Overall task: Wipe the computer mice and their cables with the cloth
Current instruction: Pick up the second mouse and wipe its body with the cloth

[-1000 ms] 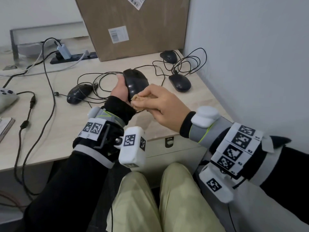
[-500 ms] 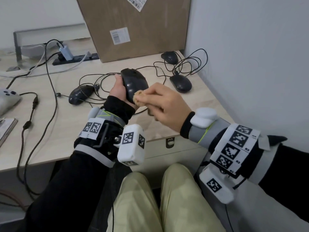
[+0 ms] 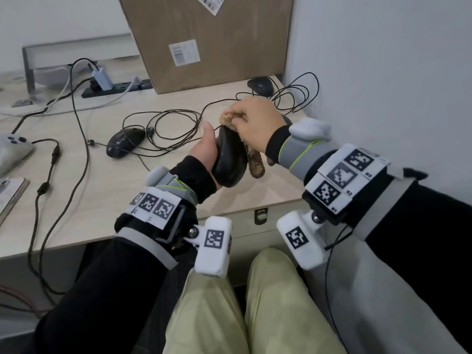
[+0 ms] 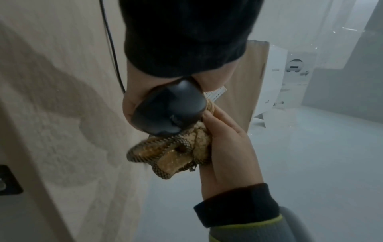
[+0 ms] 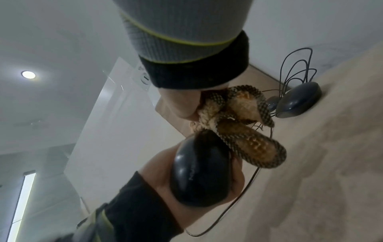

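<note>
My left hand [image 3: 207,146] grips a black mouse [image 3: 228,159] above the desk's front edge, its rear end toward me; it also shows as the black mouse [image 4: 168,111] and black mouse [image 5: 199,170]. My right hand [image 3: 251,123] holds a bunched tan cloth [image 3: 255,162] with a dark checked border against the mouse's front and right side. The cloth [image 4: 176,152] hangs below the hand; the cloth [image 5: 238,124] is crumpled between palm and mouse. The held mouse's cable [image 3: 163,116] loops over the desk. A second mouse [image 3: 125,143] lies left; a third mouse [image 3: 260,85] sits by the wall.
A large cardboard box [image 3: 209,39] stands at the back of the desk [image 3: 102,190]. A power strip [image 3: 115,86] with a charger and several cables lies back left. A grey controller [image 3: 12,149] sits at the left edge. Another mouse [image 5: 298,101] lies near the white wall [image 3: 383,60].
My right hand has slid the cloth from the mouse's near end forward over its front. My left hand has tipped the mouse more upright and brought it closer to me.
</note>
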